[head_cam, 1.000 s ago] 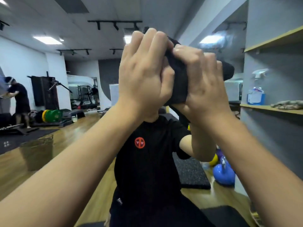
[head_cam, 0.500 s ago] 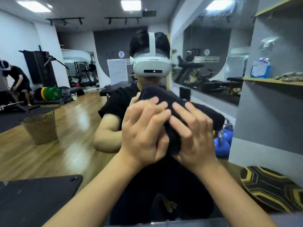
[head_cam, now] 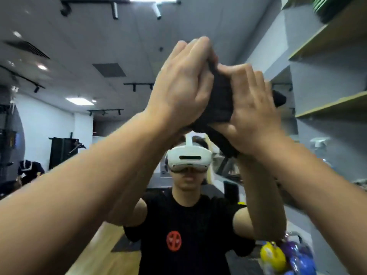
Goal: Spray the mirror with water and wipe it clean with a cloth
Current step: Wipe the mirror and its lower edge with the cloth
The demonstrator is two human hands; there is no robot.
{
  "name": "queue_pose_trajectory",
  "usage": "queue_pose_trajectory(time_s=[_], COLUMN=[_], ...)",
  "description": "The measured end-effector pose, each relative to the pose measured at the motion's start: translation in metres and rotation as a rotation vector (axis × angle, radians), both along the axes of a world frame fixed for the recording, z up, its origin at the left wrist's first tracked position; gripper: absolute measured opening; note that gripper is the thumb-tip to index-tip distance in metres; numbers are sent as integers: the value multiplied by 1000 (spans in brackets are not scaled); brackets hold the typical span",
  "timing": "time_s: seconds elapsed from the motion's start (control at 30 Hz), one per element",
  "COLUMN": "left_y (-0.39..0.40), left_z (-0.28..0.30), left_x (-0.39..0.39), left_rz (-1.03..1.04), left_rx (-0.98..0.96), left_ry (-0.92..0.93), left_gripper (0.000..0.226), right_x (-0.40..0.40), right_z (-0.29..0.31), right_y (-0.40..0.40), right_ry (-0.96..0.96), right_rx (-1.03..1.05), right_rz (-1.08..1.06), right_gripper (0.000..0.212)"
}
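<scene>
The mirror fills most of the view and reflects me, a gym room and its ceiling. A black cloth is held flat against the glass high up, above my reflected headset. My left hand presses on the cloth's left side with fingers pointing up. My right hand lies spread over its right side; a cloth end sticks out past it and another hangs below. A spray bottle, blurred, stands on a shelf at the right.
Wooden shelves run along the grey wall at the right. Yellow and blue kettlebells sit low on the right. Another person bends over in the far left of the reflection, by a dark rack.
Both hands have swept the cloth up the glass from chest height to above my reflected head. The view has tilted upward with them.
</scene>
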State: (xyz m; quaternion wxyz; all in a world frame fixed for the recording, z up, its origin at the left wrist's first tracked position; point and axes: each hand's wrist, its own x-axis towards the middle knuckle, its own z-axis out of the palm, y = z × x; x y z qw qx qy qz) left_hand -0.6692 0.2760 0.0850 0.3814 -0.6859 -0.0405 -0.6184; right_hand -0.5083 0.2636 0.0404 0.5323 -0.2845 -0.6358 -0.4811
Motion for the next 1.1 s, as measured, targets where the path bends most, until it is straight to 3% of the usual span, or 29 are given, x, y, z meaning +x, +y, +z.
queue_pose_trajectory(time_s=[0.23, 0.37, 0.87, 0.97, 1.1], left_y=[0, -15, -21, -18, -17], left_z=[119, 151, 107, 77, 33], left_x=[4, 10, 20, 27, 30], left_rz=[-2, 60, 66, 66, 44], left_rx=[-30, -110, -133, -101, -42], left_ry=[-94, -138, -113, -93, -44], left_gripper=[22, 18, 15, 10, 18], right_x=[1, 1, -1, 7, 8], right_z=[129, 168, 122, 86, 37], right_y=[-5, -10, -17, -17, -28], right_ry=[-17, -18, 3, 17, 34], right_rx=[-30, -63, -15, -33, -76], right_rz=[-14, -33, -161, -141, -205], right_gripper=[71, 67, 68, 80, 110])
